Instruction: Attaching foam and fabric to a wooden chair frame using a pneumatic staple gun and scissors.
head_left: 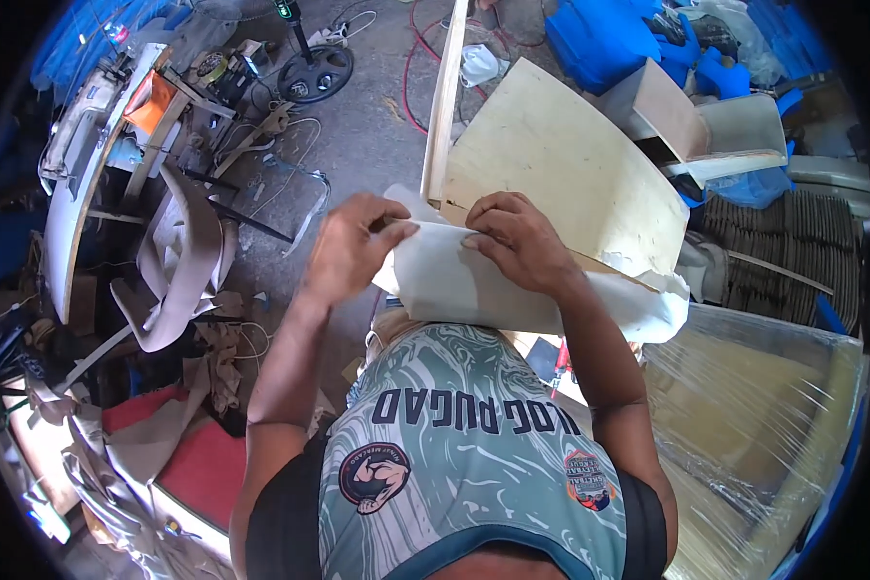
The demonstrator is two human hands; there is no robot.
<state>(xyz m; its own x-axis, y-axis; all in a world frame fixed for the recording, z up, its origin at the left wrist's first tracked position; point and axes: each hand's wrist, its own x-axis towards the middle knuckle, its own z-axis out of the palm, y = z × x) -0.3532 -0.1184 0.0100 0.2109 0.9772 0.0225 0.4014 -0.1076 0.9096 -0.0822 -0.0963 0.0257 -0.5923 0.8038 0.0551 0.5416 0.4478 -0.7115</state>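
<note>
A sheet of pale, off-white covering material [478,285] hangs along the near side of a wooden panel frame [561,155] in front of me. My left hand [358,237] pinches the upper edge of the sheet near the frame's left corner, thumb on top. My right hand [522,237] grips the same edge a little to the right, with its fingers curled over it. Between the two hands the edge runs fairly straight. Toward the right the sheet bunches up along the frame's rim. What lies under my curled fingers is hidden.
On the left stand a curved beige chair shell [179,251] and a cluttered workbench [77,222]. A round black base with a pole [314,74] is on the floor, near a red hose [414,97]. Plastic-wrapped panels [754,416] lean at the right, below stacked dark slats [783,251].
</note>
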